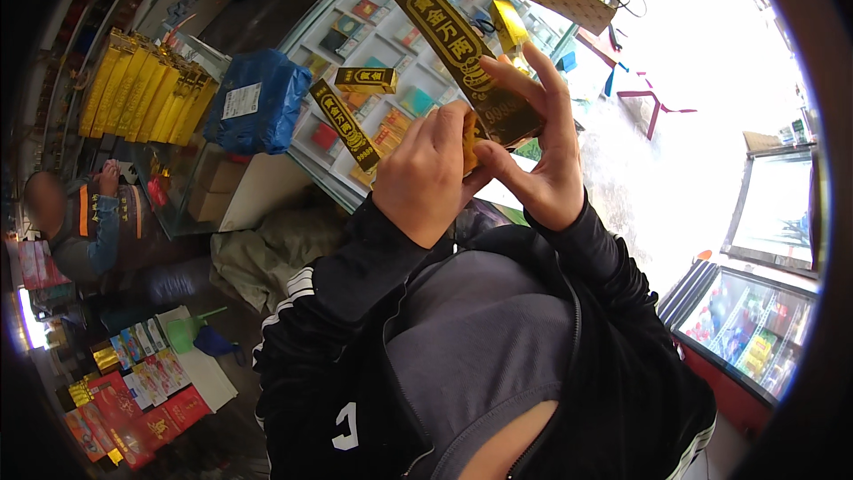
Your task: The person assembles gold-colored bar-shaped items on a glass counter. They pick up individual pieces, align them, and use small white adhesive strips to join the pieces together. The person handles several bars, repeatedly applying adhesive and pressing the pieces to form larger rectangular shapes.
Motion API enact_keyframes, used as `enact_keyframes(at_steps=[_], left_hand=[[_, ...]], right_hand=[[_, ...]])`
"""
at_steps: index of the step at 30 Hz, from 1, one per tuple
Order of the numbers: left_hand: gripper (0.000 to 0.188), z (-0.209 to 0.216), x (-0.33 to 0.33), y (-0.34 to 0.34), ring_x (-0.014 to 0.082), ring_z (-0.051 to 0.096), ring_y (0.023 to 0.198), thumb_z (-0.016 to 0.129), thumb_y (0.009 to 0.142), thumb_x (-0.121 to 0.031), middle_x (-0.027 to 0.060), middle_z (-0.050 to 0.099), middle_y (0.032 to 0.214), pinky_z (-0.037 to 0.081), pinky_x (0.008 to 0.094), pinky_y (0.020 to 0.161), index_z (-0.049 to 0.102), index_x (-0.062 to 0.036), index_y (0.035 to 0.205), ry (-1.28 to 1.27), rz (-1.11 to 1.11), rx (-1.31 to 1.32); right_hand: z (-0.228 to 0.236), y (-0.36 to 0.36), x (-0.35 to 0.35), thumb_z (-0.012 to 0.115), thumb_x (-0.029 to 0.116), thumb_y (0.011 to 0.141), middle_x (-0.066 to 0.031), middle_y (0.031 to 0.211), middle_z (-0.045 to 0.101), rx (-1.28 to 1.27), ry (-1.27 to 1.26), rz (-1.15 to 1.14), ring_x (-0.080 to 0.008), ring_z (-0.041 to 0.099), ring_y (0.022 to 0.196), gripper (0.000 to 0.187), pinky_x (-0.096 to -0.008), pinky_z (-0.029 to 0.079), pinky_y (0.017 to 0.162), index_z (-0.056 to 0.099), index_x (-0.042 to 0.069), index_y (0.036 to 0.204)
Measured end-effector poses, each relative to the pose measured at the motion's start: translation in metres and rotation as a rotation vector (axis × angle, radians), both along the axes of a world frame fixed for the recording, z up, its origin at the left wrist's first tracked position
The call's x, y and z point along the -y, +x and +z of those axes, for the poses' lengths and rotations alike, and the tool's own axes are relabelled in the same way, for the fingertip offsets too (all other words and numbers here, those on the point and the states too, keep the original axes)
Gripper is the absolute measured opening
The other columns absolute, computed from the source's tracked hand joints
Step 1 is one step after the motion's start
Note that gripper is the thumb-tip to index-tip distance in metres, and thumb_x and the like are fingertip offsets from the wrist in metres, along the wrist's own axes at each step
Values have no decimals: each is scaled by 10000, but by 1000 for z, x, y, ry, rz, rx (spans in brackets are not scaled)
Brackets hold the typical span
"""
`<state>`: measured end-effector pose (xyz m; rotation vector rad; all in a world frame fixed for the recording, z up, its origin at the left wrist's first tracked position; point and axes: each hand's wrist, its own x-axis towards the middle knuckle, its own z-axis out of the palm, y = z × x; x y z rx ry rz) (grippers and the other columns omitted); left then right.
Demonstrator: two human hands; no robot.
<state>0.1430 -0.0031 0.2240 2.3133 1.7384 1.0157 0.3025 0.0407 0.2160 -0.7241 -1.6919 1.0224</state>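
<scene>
Both grips on the long gold-and-black box (444, 28), held up over the glass-topped surface (313, 34).

Right grip (546, 160): thumb and fingers close around the box's near end. Left grip (422, 173): fingers curled on a gold piece (470, 144) at that same end; can't tell if flap or separate part. Box panel: large gold characters, gold emblem, fainter print near the fingers, all on black. To its left on the surface: slim box (344, 124) and shorter box (366, 80), similar gold-on-dark lettering. Yellow box (508, 25) beyond the right grip. Further left: blue-wrapped package (271, 98), white label (242, 100), print too small to read; beside it, stacked yellow boxes (142, 93).
</scene>
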Motion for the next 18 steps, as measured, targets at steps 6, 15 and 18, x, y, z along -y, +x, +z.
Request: enact_keyframes(at_steps=[6,15,18], left_hand=[[558,-2,-1,-1,282,624,889,782,752,-351,88,616,1003,542,381,719,521,-63,1152,41,29,-156],[550,-56,-9,-21,310,607,886,806,745,-372,97,614,968,510,410,738,540,-65,1116,84,67,-119],[616,-117,-18,-37,322,579,996,853,632,-198,109,593,1036,428,434,925,499,-81,1122,-15,9,-201]], right_hand=[[-9,-3,-4,632,157,939,-189,1429,439,-337,-312,-17,-253,500,1262,666,-349,438,1019,251,3,1463],[-34,-3,-21,552,144,966,-184,1480,398,-465,-620,28,-187,516,1200,647,-297,439,981,202,-18,1486],[-50,-3,-26,510,110,964,-176,1491,394,-366,-468,-16,-198,471,1251,643,-302,390,1031,176,-27,1497]])
